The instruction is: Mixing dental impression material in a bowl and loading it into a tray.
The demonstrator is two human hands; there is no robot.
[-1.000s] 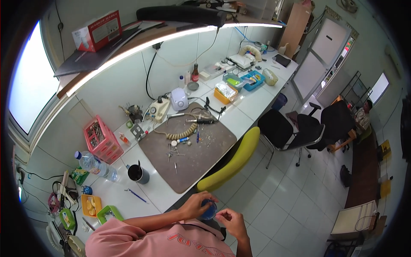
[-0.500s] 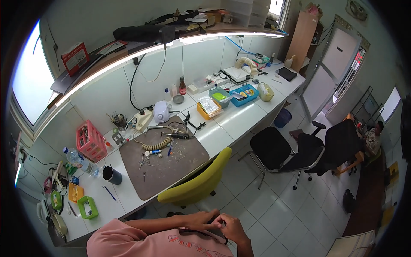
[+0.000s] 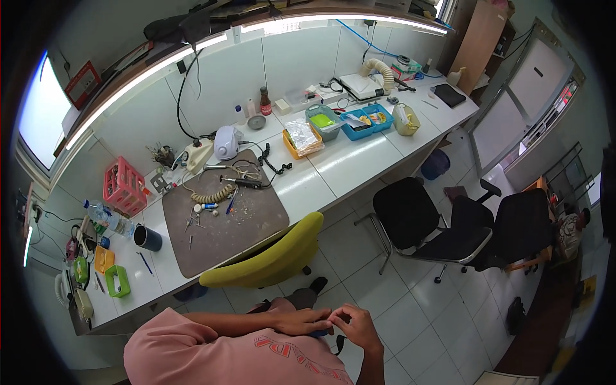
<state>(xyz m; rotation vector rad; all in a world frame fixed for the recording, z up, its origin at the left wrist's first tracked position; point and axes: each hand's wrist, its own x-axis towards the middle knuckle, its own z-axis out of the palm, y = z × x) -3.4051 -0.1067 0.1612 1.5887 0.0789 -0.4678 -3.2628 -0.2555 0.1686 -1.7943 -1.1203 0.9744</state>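
Blue cup (image 3: 319, 333): one, at 6 o'clock in the view, against the front of my shirt (image 3: 269, 350); only a sliver shows beneath my fingers.

Changes, past second: its round mouth lay exposed, and is now almost wholly covered. My fingertips, previously apart, now meet above it. Bench (image 3: 299, 186) and green chair (image 3: 269, 256) have swung leftward across the view; the chair now lies at 11 o'clock from my hands. Whether I stepped or only turned, I cannot tell. For the work, I judge: cup retained, handling carried on away from the bench.

Left hand (image 3: 303, 321): palm down, fingers nearly straight and close together, wrapped over the cup and gripping it; firmness not shown.

Right hand (image 3: 357, 326): fingers bent, thumb and forefinger drawn together at the left fingertips. Whether anything sits between them, or whether they touch the cup, I cannot tell.

Surroundings, reckoned from my hands: grey mat (image 3: 192, 247), 10 to 11 o'clock, bearing small tools; blue bin (image 3: 358, 133), 12 o'clock; black chair (image 3: 405, 212), 1 to 2 o'clock.
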